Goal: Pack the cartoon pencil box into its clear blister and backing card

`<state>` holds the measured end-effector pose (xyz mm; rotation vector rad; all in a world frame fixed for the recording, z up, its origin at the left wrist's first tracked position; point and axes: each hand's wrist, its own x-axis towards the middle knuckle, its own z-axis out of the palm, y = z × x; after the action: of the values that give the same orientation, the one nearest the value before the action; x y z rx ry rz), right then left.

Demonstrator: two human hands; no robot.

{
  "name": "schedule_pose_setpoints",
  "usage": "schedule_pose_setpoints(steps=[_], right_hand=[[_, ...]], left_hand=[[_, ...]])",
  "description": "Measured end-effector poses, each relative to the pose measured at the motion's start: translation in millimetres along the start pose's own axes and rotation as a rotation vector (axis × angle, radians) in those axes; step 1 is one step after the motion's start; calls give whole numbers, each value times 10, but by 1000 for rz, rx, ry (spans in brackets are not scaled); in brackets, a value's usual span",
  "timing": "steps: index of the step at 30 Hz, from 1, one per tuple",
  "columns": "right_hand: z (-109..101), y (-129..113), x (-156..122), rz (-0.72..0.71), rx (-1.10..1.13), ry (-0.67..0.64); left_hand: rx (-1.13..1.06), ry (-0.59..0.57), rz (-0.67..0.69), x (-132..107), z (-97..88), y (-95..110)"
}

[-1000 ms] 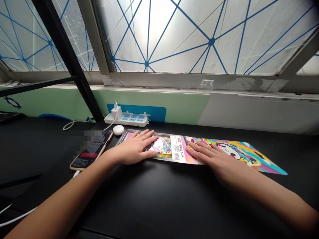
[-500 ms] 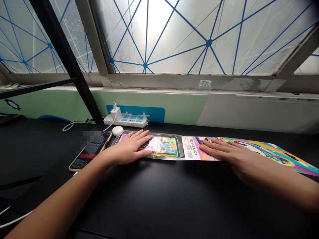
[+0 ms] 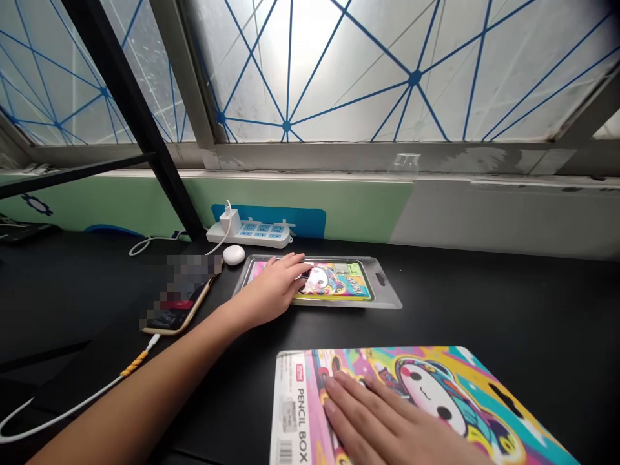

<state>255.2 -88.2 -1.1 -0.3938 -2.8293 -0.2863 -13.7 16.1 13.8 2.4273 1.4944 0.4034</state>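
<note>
My left hand (image 3: 268, 294) lies on a colourful pencil box (image 3: 336, 282) with a cartoon face on it, its fingers extended over the left half. The pencil box sits in a clear plastic blister tray (image 3: 386, 296) with a hang hole at its right end. In the foreground, my right hand (image 3: 378, 420) rests flat, fingers stretched, on a bright printed card (image 3: 465, 368) marked "PENCIL BOX". A white strip with a barcode runs down the card's left edge. The card and the tray lie apart, and the bottom of the card runs out of view.
A phone (image 3: 194, 310) with a white charging cable (image 3: 77, 410) lies left of the tray. Beside it is a small white rounded case (image 3: 234, 255). Against the wall stands a power strip (image 3: 252, 232) with a plug in it. A black metal post (image 3: 140, 129) rises at the left.
The card under my right hand has come away from the tray, toward me and leftward, and now lies in the foreground. My left hand has stayed on the pencil box.
</note>
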Motion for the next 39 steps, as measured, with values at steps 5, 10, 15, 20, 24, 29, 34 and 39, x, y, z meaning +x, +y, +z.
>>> schedule_pose_setpoints(steps=[5,10,15,20,24,29,34,39], right_hand=[[172,18,211,27,61,-60],[213,166,384,170,217,-150],[287,170,433,195,240,-171],[359,199,516,207,239,-92],[456,217,635,201,217,-15],[491,258,692,170,161,35],[444,304,668,32,142,116],[340,358,644,4,58,222]], left_hand=[[29,51,96,-64,65,262],[24,-74,186,-128,55,391],[64,-129,231,-153,13,350],[141,-144,224,-128,13,348],[203,-95,176,-66,80,353],[230,-46,177,-34,144,332],[233,-17,178,-51,120,320],[239,13,179,-47,78,218]])
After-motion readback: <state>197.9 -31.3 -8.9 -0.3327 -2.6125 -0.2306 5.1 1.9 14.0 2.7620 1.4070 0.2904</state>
